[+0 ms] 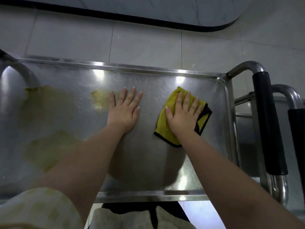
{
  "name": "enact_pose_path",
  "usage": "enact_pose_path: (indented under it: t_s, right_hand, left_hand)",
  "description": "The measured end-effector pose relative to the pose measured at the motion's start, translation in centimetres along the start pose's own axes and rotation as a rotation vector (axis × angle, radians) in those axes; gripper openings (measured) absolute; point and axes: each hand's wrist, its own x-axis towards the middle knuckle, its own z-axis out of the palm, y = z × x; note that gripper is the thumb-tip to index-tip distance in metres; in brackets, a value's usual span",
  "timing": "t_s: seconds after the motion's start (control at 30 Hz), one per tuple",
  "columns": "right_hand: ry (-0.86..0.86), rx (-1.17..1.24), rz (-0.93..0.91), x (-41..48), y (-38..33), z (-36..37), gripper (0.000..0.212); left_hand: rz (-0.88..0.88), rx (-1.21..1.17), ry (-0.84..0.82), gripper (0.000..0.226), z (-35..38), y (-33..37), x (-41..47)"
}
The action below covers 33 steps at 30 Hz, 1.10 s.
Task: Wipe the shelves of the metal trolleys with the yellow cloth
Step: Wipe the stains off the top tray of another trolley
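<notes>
yellow cloth (171,111) lies flat under right hand (183,114).

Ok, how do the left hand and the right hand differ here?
The right hand presses flat on the yellow cloth; the left hand lies on bare metal of the trolley shelf. The right hand sits nearer the black-sleeved handle; the left hand sits nearer the middle. Both lie flat, fingers spread.

Likely a canteen or commercial kitchen service area: a stainless-steel trolley (148,67) with a raised-rim shelf is reflecting lights; a second trolley (245,138) is standing just beside it; large pale floor tiles (145,45) are running beneath.
</notes>
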Motion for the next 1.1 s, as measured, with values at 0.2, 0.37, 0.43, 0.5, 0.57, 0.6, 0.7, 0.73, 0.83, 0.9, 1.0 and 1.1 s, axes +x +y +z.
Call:
enact_pose_path:
  t_s: [0.2, 0.37, 0.43, 0.5, 0.57, 0.6, 0.7, 0.73, 0.83, 0.9, 1.0, 1.1]
  right_hand:
    - [0.033, -0.016, -0.131, 4.1, -6.4, -0.7, 0.075]
    - [0.062, 0.029, -0.102, 4.0, -12.0, -0.5, 0.066]
    - [0.051, 0.031, -0.135, 4.1, -11.0, -0.5, 0.066]
    - [0.047, 0.016, -0.224, 5.1, -8.5, -0.9, 0.066]
    - [0.053, -0.016, -0.265, 6.6, -4.8, -1.4, 0.066]
    - [0.062, -0.03, -0.253, 7.4, -2.6, -1.7, 0.066]
    - [0.076, -0.028, -0.12, 9.1, 5.1, -2.7, 0.066]
    - [0.069, -0.019, -0.057, 9.3, 7.2, -3.0, 0.067]
    - [0.048, -0.007, 0.142, 9.1, 9.8, -3.4, 0.07]
    - [0.053, 0.037, 0.248, 8.9, 8.2, -3.3, 0.069]
    - [0.037, 0.026, 0.166, 8.0, 2.7, -2.7, 0.068]
    - [0.033, -0.013, -0.163, 5.5, -3.9, -1.8, 0.067]
  left_hand:
    - [-0.14, -0.019, 0.015, 0.066, 0.3, 0.4, 0.3]
    - [-0.139, -0.014, -0.034, 0.066, 0.2, 0.2, 0.5]
    - [-0.138, -0.02, -0.032, 0.065, 0.1, 0.2, 0.4]
    - [-0.134, -0.027, -0.032, 0.065, 0.0, 0.3, 0.4]
    - [-0.127, -0.037, -0.041, 0.062, -0.1, 0.4, 0.5]
    - [-0.121, -0.04, -0.045, 0.061, -0.1, 0.5, 0.6]
    - [-0.114, -0.03, -0.045, 0.061, -0.1, 0.6, 0.9]
    - [-0.113, -0.027, -0.042, 0.061, -0.1, 0.8, 1.0]
    - [-0.098, -0.019, -0.045, 0.061, 0.1, 1.6, 1.3]
    - [-0.089, -0.013, -0.046, 0.061, 0.2, 2.0, 1.4]
    - [-0.088, -0.013, -0.046, 0.061, 0.2, 1.9, 1.4]
    - [-0.117, -0.005, -0.051, 0.062, 0.0, 1.8, 1.4]
